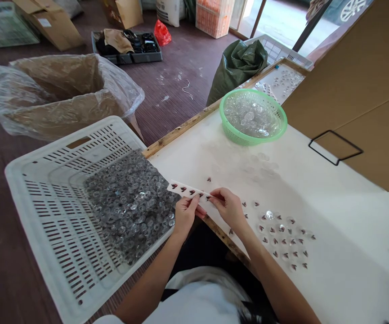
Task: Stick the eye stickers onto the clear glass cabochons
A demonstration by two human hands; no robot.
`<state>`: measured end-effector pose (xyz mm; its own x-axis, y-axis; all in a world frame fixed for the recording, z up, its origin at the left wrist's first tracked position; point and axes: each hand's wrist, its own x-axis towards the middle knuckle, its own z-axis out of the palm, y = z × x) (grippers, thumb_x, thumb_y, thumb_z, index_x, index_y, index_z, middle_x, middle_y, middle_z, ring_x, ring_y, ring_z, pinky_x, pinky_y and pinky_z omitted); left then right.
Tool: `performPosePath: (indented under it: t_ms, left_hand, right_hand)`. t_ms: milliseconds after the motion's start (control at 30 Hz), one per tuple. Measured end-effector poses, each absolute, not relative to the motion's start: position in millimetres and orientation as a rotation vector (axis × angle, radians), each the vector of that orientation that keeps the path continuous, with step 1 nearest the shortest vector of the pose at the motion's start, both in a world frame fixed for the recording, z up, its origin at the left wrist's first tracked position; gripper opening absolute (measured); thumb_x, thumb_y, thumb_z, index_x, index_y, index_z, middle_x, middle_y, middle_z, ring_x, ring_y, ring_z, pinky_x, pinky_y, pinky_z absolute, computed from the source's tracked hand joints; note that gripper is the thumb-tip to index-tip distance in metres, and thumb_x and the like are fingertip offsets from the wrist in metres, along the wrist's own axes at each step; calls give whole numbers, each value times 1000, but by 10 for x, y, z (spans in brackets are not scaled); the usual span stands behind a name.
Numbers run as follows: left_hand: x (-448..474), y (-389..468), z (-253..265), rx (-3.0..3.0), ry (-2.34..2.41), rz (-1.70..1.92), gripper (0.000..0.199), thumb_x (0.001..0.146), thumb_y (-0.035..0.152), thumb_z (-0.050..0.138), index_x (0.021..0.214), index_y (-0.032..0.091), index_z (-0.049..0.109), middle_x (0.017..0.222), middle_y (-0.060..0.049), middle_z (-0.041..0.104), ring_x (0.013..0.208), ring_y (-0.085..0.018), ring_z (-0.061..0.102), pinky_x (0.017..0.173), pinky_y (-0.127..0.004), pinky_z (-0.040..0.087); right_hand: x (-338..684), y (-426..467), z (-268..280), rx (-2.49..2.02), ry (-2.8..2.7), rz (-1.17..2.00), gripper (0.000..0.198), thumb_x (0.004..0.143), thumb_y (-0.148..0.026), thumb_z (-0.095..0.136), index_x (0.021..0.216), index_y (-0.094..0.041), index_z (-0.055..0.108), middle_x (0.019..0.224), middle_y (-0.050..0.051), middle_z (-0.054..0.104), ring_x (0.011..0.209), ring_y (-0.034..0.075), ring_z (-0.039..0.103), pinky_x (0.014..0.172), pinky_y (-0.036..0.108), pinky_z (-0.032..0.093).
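Observation:
A narrow white strip of stickers (183,189), printed with a row of small dark-red figures, is held level above the table's near edge. My left hand (186,214) pinches it from below near the middle, thumb on top. At the strip's right end, my right hand (227,206) has its thumb and fingertips closed on the strip; whether a single sticker is between them is too small to tell. To the right, several clear discs with the same figures (282,243) lie spread on the white table (342,225). One more small figure (209,179) lies just beyond the strip.
A white slotted crate (55,225) full of clear discs stands at the left. On the table are a green basket (238,137) of clear pieces and a black wire frame (337,159). A cardboard sheet (352,103) rises at the right. Behind the crate sits a plastic-lined box (66,108).

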<state>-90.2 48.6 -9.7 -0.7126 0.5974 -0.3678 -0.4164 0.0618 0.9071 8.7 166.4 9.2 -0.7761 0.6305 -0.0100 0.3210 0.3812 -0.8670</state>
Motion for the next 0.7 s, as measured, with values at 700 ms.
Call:
performPosePath:
  t_ms: [700]
  left_hand:
    - [-909, 490, -118, 171, 1570, 1755, 53, 76, 53, 67, 101, 7, 70, 48, -3, 64, 39, -16, 59, 37, -24, 49]
  right_hand:
    - [7, 2418, -94, -1214, -2310, 1198, 11, 74, -32, 60, 71, -21, 61, 67, 1, 65, 62, 16, 57, 60, 28, 41]
